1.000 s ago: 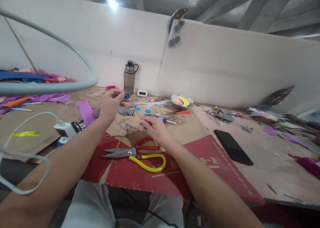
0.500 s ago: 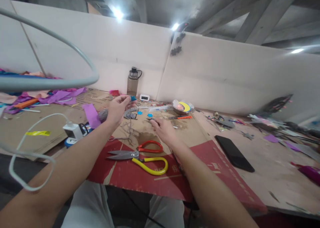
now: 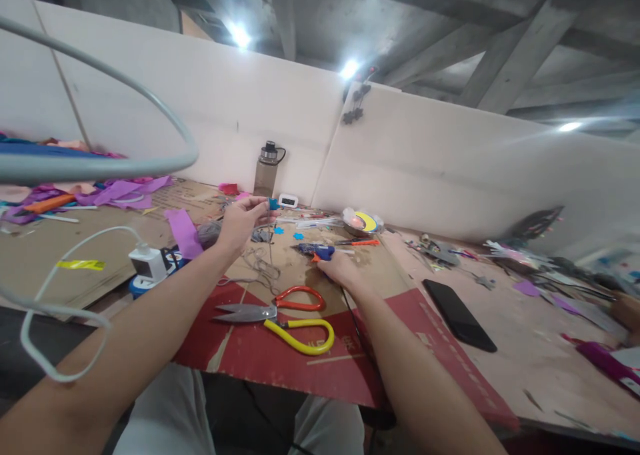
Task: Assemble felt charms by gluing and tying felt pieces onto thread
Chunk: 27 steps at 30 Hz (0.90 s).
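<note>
Between the thumb and fingers of my left hand is a small blue flower-shaped piece, held up over the cardboard. My right hand is closed round the handle of a blue hot glue gun with an orange trigger, its dark nozzle pointing left. Two more blue flower pieces, one on the left and one on the right, lie flat on the cardboard between my hands. Grey cord is loosely tangled below my left hand. Large scissors with red and yellow handles lie nearer me.
A black phone lies at right. At the back stand a bottle, a small white clock and a bowl. A white charger and purple fabric are at left. A pale hoop crosses the upper left.
My right hand has shifted a little to the right and down, and the glue gun in it now shows plainly. My left hand still pinches the blue flower. The view has tilted slightly.
</note>
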Tool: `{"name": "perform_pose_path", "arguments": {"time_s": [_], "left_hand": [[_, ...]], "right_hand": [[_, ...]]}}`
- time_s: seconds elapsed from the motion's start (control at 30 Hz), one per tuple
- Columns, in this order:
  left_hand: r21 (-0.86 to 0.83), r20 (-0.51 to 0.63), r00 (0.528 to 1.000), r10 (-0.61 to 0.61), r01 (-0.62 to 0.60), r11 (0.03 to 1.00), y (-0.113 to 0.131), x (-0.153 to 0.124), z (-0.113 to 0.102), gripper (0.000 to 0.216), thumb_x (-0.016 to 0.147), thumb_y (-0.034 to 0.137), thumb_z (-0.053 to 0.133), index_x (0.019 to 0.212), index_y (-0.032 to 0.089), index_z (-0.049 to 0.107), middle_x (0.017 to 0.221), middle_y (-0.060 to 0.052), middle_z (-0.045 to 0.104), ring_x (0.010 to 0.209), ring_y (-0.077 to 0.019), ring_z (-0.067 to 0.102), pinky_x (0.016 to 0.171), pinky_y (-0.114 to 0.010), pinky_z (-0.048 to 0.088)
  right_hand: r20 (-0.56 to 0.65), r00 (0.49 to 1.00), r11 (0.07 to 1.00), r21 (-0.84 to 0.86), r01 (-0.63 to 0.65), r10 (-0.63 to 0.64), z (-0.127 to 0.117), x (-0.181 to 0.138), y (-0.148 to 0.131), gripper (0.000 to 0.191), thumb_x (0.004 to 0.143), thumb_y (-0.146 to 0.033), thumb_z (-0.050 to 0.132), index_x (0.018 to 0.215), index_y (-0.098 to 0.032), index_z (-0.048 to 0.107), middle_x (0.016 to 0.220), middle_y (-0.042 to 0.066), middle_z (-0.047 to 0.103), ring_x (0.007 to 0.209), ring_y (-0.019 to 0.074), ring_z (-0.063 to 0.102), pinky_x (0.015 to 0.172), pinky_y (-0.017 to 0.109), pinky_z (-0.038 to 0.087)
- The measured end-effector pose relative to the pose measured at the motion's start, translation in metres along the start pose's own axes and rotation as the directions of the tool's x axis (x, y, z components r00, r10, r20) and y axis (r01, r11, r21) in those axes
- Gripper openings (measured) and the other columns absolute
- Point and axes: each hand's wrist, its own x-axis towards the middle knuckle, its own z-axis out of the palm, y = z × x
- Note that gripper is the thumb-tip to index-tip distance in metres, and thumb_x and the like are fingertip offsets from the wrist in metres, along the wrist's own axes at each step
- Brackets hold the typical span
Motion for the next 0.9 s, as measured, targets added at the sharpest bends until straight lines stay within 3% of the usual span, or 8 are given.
{"name": "perform_pose_path", "arguments": {"time_s": [0.1, 0.17, 0.27, 0.33, 0.5, 0.63, 0.9], "left_hand": [[0.034, -0.02, 0.999, -0.047, 0.048, 0.998, -0.002, 0.002, -0.003, 0.023, 0.065, 0.026, 0.075, 0.081, 0.013, 0.064, 0.066, 0.0, 0.063, 0.053, -0.008, 0.059, 0.043, -0.017, 0.038], [0.047, -0.028, 0.999, -0.044, 0.045, 0.998, -0.004, 0.003, -0.004, 0.021, 0.063, 0.025, 0.075, 0.078, 0.013, 0.065, 0.059, 0.002, 0.057, 0.048, -0.005, 0.05, 0.038, -0.016, 0.027], [0.051, -0.025, 0.999, -0.04, 0.041, 0.998, -0.005, 0.003, -0.004, 0.019, 0.062, 0.024, 0.075, 0.072, 0.013, 0.064, 0.053, 0.005, 0.05, 0.045, -0.0037, 0.04, 0.039, -0.017, 0.025], [0.072, -0.025, 0.999, -0.033, 0.034, 0.997, -0.006, 0.002, -0.003, 0.019, 0.061, 0.025, 0.075, 0.072, 0.014, 0.064, 0.054, 0.005, 0.05, 0.045, -0.0042, 0.039, 0.04, -0.018, 0.026], [0.168, -0.008, 1.0, -0.006, 0.007, 0.986, -0.009, -0.001, -0.002, 0.022, 0.062, 0.03, 0.075, 0.075, 0.016, 0.065, 0.059, 0.003, 0.053, 0.047, -0.0054, 0.04, 0.041, -0.019, 0.028], [0.262, 0.015, 0.999, 0.041, -0.043, 0.964, -0.012, -0.002, -0.002, 0.021, 0.066, 0.032, 0.072, 0.079, 0.016, 0.067, 0.056, 0.004, 0.052, 0.044, -0.0059, 0.038, 0.041, -0.021, 0.027], [0.437, 0.044, 0.983, 0.178, -0.179, 0.881, -0.013, -0.007, -0.001, 0.024, 0.069, 0.034, 0.068, 0.083, 0.016, 0.07, 0.067, -0.001, 0.065, 0.056, -0.0096, 0.052, 0.051, -0.021, 0.039]], "right_hand": [[-0.002, 0.995, 0.994, 0.045, -0.101, 0.102, -0.006, 0.001, -0.01, 0.01, 0.073, -0.027, 0.057, 0.069, -0.018, 0.058, 0.056, 0.004, 0.06, 0.048, 0.0179, 0.058, 0.047, 0.027, 0.043], [-0.029, 0.994, 0.985, 0.136, -0.105, 0.109, -0.01, -0.001, -0.021, 0.016, 0.077, -0.025, 0.049, 0.087, -0.017, 0.058, 0.072, 0.006, 0.066, 0.055, 0.0168, 0.062, 0.051, 0.027, 0.047], [-0.125, 0.99, 0.909, 0.416, -0.006, 0.064, -0.016, -0.01, -0.043, 0.028, 0.076, -0.023, 0.049, 0.104, -0.019, 0.051, 0.094, 0.006, 0.067, 0.063, 0.0152, 0.065, 0.062, 0.03, 0.053], [-0.174, 0.985, 0.838, 0.538, 0.088, 0.008, -0.02, -0.019, -0.057, 0.027, 0.077, -0.023, 0.05, 0.103, -0.021, 0.051, 0.095, 0.005, 0.066, 0.064, 0.0153, 0.064, 0.065, 0.031, 0.054], [-0.19, 0.968, 0.833, 0.498, 0.239, -0.164, -0.025, -0.038, -0.075, 0.015, 0.086, -0.033, 0.051, 0.095, -0.022, 0.054, 0.076, 0.001, 0.062, 0.062, 0.0152, 0.058, 0.068, 0.032, 0.051], [-0.16, 0.964, 0.852, 0.452, 0.262, -0.212, -0.022, -0.04, -0.075, 0.019, 0.088, -0.037, 0.05, 0.094, -0.02, 0.056, 0.07, 0.0, 0.06, 0.061, 0.0151, 0.057, 0.066, 0.031, 0.048], [-0.158, 0.963, 0.814, 0.515, 0.27, -0.219, -0.017, -0.041, -0.077, 0.021, 0.088, -0.038, 0.051, 0.099, -0.02, 0.05, 0.083, 0.003, 0.063, 0.056, 0.0117, 0.053, 0.056, 0.028, 0.046]]}}
